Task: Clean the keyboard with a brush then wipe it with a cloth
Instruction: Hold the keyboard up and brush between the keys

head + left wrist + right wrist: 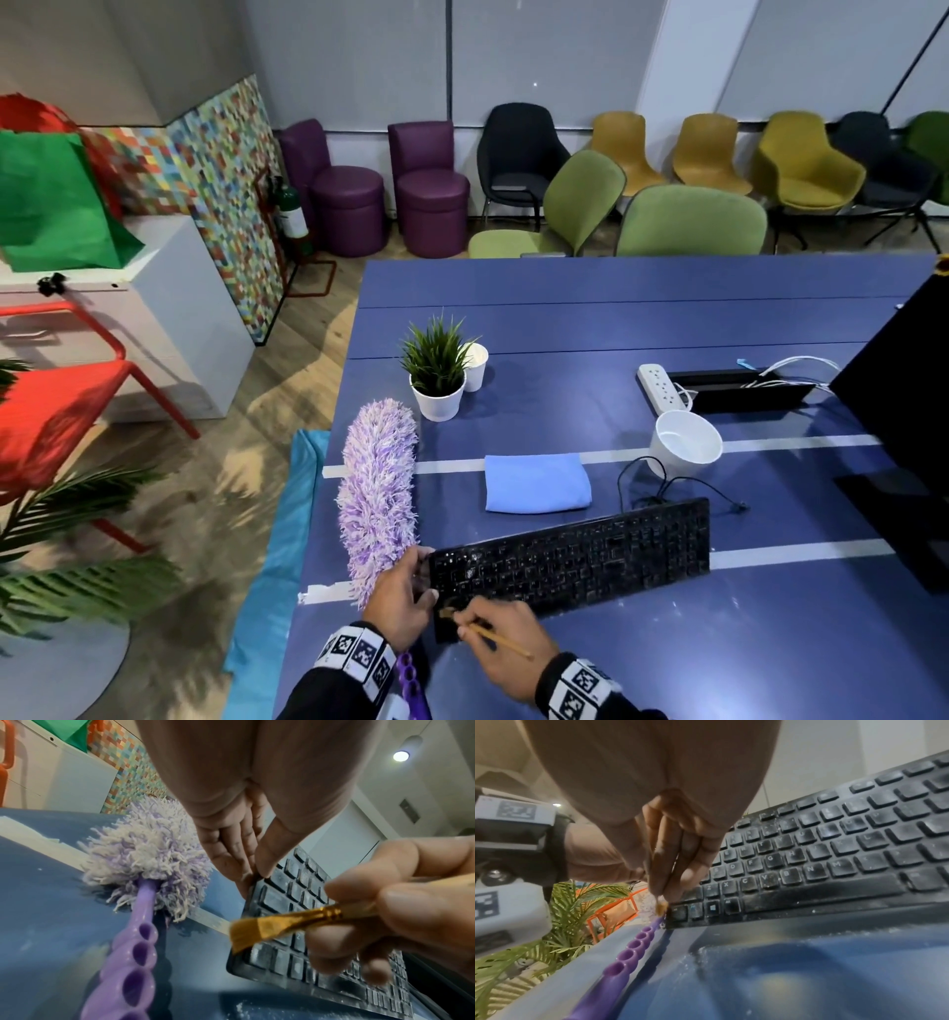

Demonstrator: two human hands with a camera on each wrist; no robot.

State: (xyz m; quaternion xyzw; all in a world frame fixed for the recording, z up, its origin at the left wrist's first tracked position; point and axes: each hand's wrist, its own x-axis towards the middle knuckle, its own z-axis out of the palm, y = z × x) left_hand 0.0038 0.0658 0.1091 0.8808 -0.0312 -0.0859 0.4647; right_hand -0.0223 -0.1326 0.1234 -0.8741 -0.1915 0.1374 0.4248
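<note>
On the keyboard [821, 852] I steadied, the dusty keys bore readable letters: E, R, T, Y; D, F, G, H; Z, X, C, V, B, N, M. Nothing else read clearly.

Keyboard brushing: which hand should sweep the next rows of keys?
Right. The right hand already pinches the brush, with its bristles at the near-left corner of the dusty keyboard. The left hand grips the keyboard's left edge, steadying it.
</note>
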